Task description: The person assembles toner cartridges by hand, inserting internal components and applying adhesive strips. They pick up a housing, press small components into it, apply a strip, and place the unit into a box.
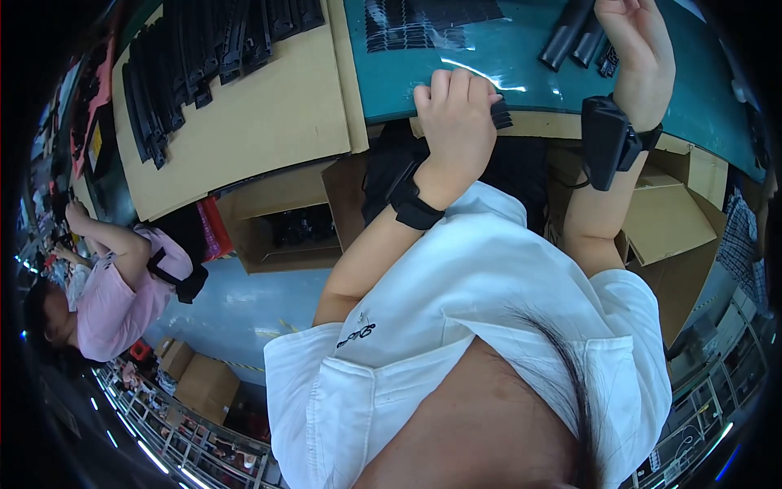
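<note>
My left hand [458, 110] is closed at the near edge of the teal tabletop [399, 85]. Short black ridged strips [502, 114] stick out beside its thumb side; most of them is hidden by the fingers. My right hand [641, 45] is raised at the upper right, its fingers cut off by the picture's top edge, so what they hold does not show. Dark glossy tubes [568, 37] lie just left of it. A row of black ridged pieces [415, 24] lies farther back, partly under clear plastic film.
Long black plastic strips [191, 61] lie on a cardboard sheet [277, 122] at the left. Open cardboard boxes stand below the table, one with dark parts [281, 232] and another [668, 220] at the right. A person in pink [122, 297] works at far left.
</note>
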Motion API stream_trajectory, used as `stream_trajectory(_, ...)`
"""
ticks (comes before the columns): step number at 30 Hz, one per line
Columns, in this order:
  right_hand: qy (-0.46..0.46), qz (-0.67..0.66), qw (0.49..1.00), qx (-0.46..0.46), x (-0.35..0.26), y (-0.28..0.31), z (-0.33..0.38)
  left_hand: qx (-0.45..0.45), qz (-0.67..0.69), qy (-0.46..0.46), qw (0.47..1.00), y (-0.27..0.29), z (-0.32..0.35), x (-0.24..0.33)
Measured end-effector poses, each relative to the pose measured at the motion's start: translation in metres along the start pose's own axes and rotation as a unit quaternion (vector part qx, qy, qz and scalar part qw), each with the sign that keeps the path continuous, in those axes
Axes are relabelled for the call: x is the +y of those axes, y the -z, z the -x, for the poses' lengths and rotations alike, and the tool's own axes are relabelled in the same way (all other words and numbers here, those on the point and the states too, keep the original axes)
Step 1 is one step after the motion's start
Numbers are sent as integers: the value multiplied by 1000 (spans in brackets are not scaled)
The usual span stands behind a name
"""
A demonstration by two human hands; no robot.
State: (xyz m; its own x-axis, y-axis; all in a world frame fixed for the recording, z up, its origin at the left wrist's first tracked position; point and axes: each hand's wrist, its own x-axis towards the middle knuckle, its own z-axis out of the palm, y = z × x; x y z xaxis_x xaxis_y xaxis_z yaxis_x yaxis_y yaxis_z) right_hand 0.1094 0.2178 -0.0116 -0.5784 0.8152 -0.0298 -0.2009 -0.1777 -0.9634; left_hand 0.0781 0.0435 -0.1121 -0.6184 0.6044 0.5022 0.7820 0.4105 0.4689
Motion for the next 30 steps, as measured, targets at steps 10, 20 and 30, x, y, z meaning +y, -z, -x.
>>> stream_trajectory(10, 0, 70, 997, 18, -10, -22, 6, -157, 179, 64, 969, 36, -12, 7)
stream_trajectory(20, 56, 50, 996, 38, 8, -20, 3, -77, 304, -22, 949, 102, -47, 19)
stream_trajectory(30, 103, 165, 980, -51, -1, -36, -3, 21, 166, -142, 976, 92, -42, 23)
